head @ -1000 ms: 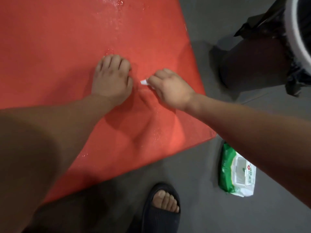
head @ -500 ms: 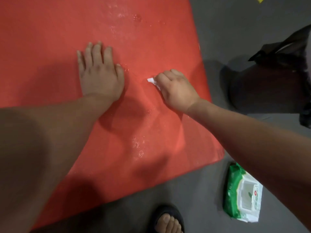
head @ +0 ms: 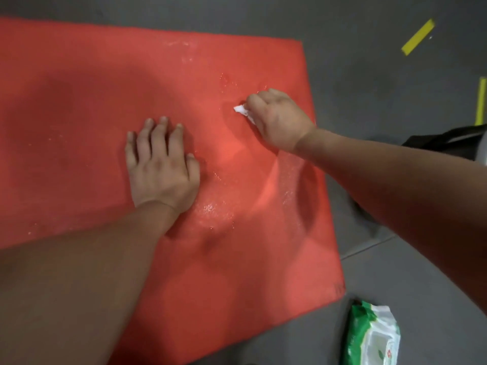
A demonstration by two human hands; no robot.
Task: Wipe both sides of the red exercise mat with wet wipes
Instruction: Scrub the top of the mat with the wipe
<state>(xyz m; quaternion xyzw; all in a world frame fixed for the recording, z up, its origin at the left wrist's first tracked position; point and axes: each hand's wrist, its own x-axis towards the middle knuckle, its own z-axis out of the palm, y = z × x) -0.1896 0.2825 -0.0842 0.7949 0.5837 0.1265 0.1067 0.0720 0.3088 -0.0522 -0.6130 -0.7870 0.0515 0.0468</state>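
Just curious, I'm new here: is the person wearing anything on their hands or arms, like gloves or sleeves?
No. The left hand and right hand are bare: no gloves, rings or watch show. The left forearm and right forearm show no sleeve either.

Red exercise mat (head: 105, 88) flat on grey floor, wet sheen, white wet wipe (head: 243, 111) pressed onto it

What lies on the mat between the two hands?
Only bare red mat, shiny with wetness, lies between the left hand and the right hand holding the wet wipe; the head view shows this.
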